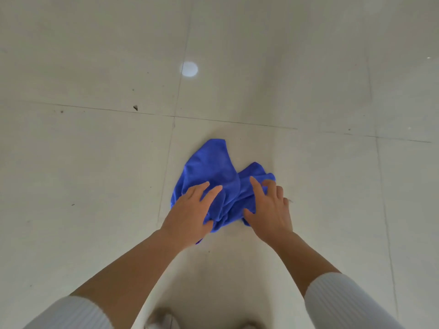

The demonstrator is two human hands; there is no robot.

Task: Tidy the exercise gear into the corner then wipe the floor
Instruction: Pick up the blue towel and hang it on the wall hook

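A crumpled blue cloth (213, 167) lies on the pale tiled floor (95, 162) in the middle of the head view. My left hand (190, 214) rests flat on the cloth's left part, fingers straight and spread. On the cloth's right part my right hand (268, 207) presses down, its fingers spread and only slightly bent. The near edge of the cloth is hidden under both hands. No exercise gear is in view.
Large glossy tiles with thin dark joints run all around. A round light reflection (189, 69) shines on the floor farther ahead. A small dark chip (135, 107) and a few specks mark the tiles at left. My feet show blurred at the bottom edge.
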